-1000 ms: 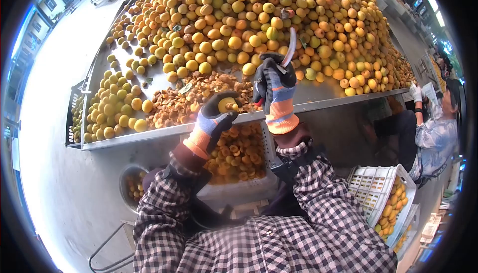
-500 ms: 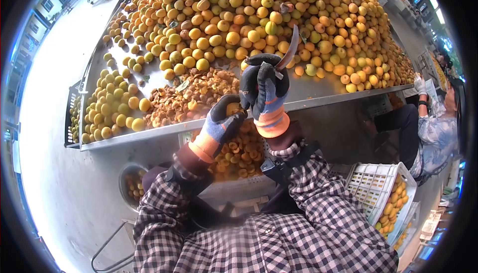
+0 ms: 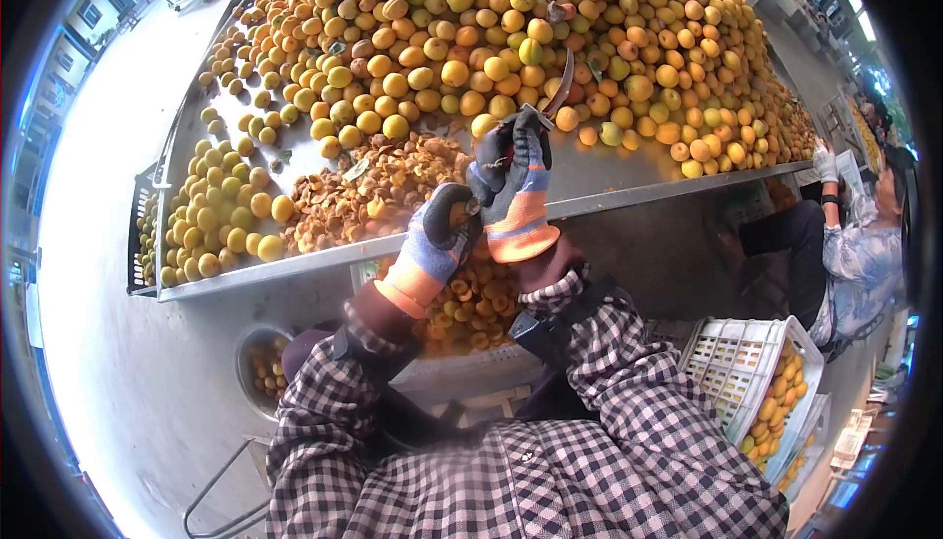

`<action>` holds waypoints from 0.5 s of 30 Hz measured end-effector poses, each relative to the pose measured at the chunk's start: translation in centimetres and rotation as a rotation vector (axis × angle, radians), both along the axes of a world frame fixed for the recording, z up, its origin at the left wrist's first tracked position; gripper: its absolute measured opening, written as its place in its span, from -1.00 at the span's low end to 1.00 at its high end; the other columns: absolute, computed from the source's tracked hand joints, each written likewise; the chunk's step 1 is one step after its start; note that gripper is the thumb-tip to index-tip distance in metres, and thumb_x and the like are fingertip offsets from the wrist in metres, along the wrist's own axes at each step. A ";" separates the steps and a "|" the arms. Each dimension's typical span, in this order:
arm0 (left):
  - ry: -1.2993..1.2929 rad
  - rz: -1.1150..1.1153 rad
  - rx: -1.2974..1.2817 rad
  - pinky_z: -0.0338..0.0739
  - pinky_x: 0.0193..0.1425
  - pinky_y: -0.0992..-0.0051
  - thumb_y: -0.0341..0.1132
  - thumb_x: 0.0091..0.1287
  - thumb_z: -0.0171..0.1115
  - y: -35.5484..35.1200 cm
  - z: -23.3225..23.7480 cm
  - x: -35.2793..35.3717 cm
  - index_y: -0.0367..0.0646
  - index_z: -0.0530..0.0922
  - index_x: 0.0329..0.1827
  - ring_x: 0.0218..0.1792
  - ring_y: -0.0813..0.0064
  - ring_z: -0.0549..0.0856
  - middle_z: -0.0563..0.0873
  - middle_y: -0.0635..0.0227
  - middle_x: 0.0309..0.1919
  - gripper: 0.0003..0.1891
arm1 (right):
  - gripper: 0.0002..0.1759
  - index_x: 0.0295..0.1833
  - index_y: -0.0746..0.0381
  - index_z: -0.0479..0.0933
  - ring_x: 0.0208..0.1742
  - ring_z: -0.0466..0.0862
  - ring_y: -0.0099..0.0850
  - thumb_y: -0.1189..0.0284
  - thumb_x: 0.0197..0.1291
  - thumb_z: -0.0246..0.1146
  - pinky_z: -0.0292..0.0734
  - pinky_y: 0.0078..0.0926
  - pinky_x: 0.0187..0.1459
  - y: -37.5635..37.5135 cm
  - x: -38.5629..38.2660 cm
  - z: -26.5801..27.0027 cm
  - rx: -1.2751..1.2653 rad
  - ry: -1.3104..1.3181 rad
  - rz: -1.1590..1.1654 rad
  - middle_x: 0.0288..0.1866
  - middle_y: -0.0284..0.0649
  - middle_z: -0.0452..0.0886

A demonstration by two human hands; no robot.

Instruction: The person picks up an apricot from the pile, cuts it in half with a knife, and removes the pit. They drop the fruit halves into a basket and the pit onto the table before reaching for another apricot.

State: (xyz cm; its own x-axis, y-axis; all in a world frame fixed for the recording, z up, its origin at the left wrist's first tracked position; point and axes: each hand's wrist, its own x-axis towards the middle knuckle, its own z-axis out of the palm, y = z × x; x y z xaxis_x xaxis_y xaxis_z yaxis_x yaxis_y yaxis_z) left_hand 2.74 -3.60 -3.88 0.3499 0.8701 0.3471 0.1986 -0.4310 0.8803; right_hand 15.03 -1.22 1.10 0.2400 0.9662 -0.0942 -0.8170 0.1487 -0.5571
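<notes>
My left hand (image 3: 432, 242), in a black, blue and orange glove, is closed around an apricot (image 3: 459, 213), mostly hidden by the fingers. Right beside it, my gloved right hand (image 3: 516, 190) grips a knife with a curved blade (image 3: 563, 87); the blade points up and away from me. The fingers of both hands meet at the apricot. Beneath my hands lie many halved apricots (image 3: 473, 308) in a container whose far side is hidden. Brown-orange scraps (image 3: 339, 200) are heaped on the metal table just beyond my left hand.
A large heap of whole apricots (image 3: 589, 57) covers the metal table (image 3: 599, 203), whose raised front edge runs before me. At left stands a metal bucket (image 3: 246, 372). To the right are a tilted white crate (image 3: 727, 367) of apricots and a seated person (image 3: 864, 264).
My right hand has tipped and dropped slightly, closing in against the left hand, and the knife has shifted left and down. My left hand still holds the apricot.
</notes>
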 end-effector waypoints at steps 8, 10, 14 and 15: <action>0.133 0.021 0.156 0.55 -0.16 0.35 -0.51 0.21 0.30 -0.1 -0.4 0.3 -0.20 0.46 0.08 -0.22 0.11 0.68 0.66 0.13 -0.20 -0.63 | -0.57 -0.38 0.05 0.38 -0.74 0.11 -0.61 -0.04 0.42 0.07 -0.04 -0.59 -0.71 1.3 1.0 -2.6 -0.123 0.170 -0.009 -0.66 -0.45 0.29; 0.009 -0.010 -0.241 0.54 -0.25 0.48 -0.42 0.23 0.37 -0.2 0.3 0.1 -0.18 0.48 0.06 -0.32 0.46 0.66 0.66 0.33 -0.30 -0.64 | -0.58 -0.37 0.05 0.38 -0.75 0.13 -0.61 -0.02 0.42 0.08 -0.02 -0.60 -0.71 0.4 0.7 -1.2 -0.032 0.051 -0.027 -0.66 -0.44 0.30; -0.230 -0.059 -0.574 0.48 -0.37 0.63 -0.31 0.21 0.43 0.5 1.0 0.1 -0.19 0.52 0.03 -0.40 0.70 0.58 0.65 0.47 -0.30 -0.62 | -0.67 -0.29 0.09 0.41 -0.76 0.24 -0.62 0.08 0.41 0.15 0.10 -0.64 -0.71 0.0 0.4 -0.7 0.185 -0.234 0.001 -0.65 -0.43 0.37; -0.229 -0.060 -0.578 0.48 -0.37 0.63 -0.31 0.21 0.43 0.5 0.9 0.1 -0.19 0.52 0.03 -0.40 0.70 0.58 0.65 0.47 -0.30 -0.62 | -0.72 -0.24 0.09 0.43 -0.76 0.28 -0.63 0.13 0.39 0.19 0.14 -0.66 -0.72 -0.1 0.3 -0.8 0.243 -0.307 0.016 -0.62 -0.43 0.40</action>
